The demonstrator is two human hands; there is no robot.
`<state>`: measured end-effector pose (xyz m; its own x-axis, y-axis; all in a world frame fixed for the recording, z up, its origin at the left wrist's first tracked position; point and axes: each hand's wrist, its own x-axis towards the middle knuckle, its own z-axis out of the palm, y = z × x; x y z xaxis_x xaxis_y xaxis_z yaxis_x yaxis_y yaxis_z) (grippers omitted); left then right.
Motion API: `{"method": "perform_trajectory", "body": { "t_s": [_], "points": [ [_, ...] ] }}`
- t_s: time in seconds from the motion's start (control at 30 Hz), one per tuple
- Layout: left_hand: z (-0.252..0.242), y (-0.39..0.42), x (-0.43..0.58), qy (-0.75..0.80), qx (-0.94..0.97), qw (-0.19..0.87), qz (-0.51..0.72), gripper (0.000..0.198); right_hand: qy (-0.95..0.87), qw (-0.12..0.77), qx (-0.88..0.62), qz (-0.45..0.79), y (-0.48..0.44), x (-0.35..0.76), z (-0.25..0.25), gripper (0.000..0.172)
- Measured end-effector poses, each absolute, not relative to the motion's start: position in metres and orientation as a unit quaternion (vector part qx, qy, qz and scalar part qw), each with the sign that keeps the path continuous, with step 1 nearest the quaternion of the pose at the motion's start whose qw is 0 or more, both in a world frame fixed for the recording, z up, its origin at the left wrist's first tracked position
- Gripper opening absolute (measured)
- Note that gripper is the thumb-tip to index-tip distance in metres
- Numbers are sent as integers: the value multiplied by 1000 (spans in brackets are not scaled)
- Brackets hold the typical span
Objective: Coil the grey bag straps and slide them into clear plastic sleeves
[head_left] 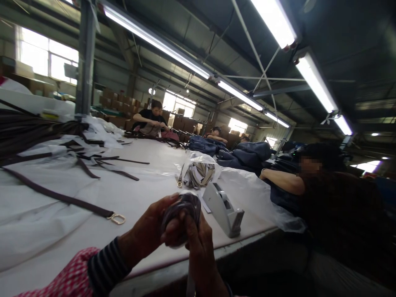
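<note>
Both my hands meet low in the middle of the view, over the near edge of the white table. My left hand and my right hand are both closed around a rolled-up dark strap wrapped in clear plastic. Just beyond them on the table stands a grey tape dispenser. Behind it lies a clear plastic bag with rolled straps. A long dark strap with a metal ring at its end lies to the left.
Several dark straps and plastic sheets are spread over the table's left side. A co-worker sits close on the right, arm on the table. Other people work further along, beside piled blue bags.
</note>
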<state>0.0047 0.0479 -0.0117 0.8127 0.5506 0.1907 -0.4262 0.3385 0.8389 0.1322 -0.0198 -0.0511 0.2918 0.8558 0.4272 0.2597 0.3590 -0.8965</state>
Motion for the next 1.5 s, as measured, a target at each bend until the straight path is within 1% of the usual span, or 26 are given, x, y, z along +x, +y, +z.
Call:
{"method": "perform_trajectory", "body": {
  "t_s": [0.17,0.3,0.4,0.47,0.6,0.67,0.73,0.87,0.93,1.03,1.13,1.2,1.27,1.37,1.43,1.5],
  "points": [
    [-15,49,14,138,382,845,349,69,-570,621,-501,196,-9,133,-41,41],
    [-10,41,25,196,374,817,393,74,-588,621,-478,202,0,140,-41,38],
    [-4,36,30,221,387,780,438,71,-588,627,-464,214,1,144,-40,37],
    [-4,36,31,221,402,772,441,68,-585,625,-466,222,-1,146,-39,37],
    [-11,42,21,177,418,813,365,62,-584,613,-478,233,-8,149,-39,38],
    [-11,45,11,141,457,814,330,59,-597,604,-481,219,-14,149,-45,39],
    [-3,48,-3,110,531,787,294,53,-608,599,-489,178,-22,148,-54,38],
    [30,52,-34,89,687,692,202,43,-610,602,-515,34,-37,144,-65,37],
    [46,55,-46,82,742,638,187,42,-674,557,-485,-18,-36,145,-56,28],
    [60,63,-55,102,797,566,181,39,-776,437,-435,-133,-21,150,-31,16],
    [52,77,-57,152,868,432,193,30,-803,305,-422,-290,5,155,-19,10],
    [32,89,-59,155,899,349,216,26,-813,233,-413,-337,20,157,-25,12],
    [3,98,-61,124,916,299,236,21,-835,182,-410,-320,29,158,-39,14],
    [-45,103,-67,58,924,254,279,15,-879,154,-413,-182,30,160,-58,16],
    [-68,102,-71,50,919,255,296,13,-889,167,-422,-63,25,164,-63,28],
    [-80,101,-72,58,912,269,305,13,-883,184,-430,34,20,169,-60,42]
  ]
}}
